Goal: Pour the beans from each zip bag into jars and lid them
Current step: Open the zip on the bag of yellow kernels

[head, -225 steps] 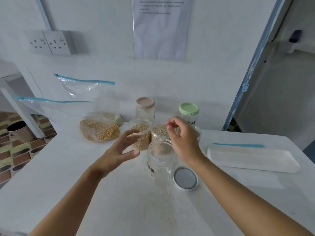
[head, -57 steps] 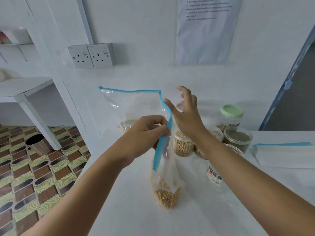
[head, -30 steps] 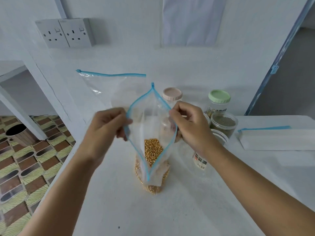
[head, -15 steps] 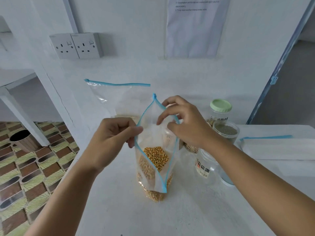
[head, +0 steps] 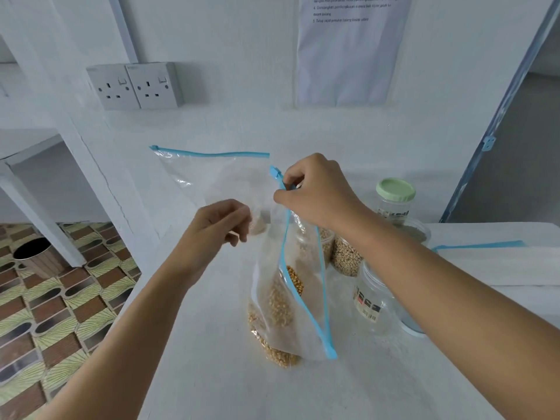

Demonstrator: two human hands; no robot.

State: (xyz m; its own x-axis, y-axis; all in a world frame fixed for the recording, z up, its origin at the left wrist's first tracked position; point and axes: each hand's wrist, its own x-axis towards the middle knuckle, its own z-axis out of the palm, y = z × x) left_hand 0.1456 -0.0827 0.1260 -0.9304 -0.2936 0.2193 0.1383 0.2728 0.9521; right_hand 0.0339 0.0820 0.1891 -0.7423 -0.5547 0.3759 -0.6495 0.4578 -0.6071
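Right grip (head: 315, 195) pinches the zip bag (head: 281, 310) rim (bag directly below); left grip (head: 218, 228) unclear.

The right hand (head: 315, 195) pinches the blue zip strip (head: 303, 310) of the zip bag (head: 266, 322) near its top end. The bag stands on the white table (head: 212, 380) with yellow beans (head: 278, 301) in its bottom. The left hand (head: 218, 228), fingers (head: 242, 213) curled, is just beside the bag's clear side; whether it grips is not clear. At the right stands an empty jar (head: 372, 301).
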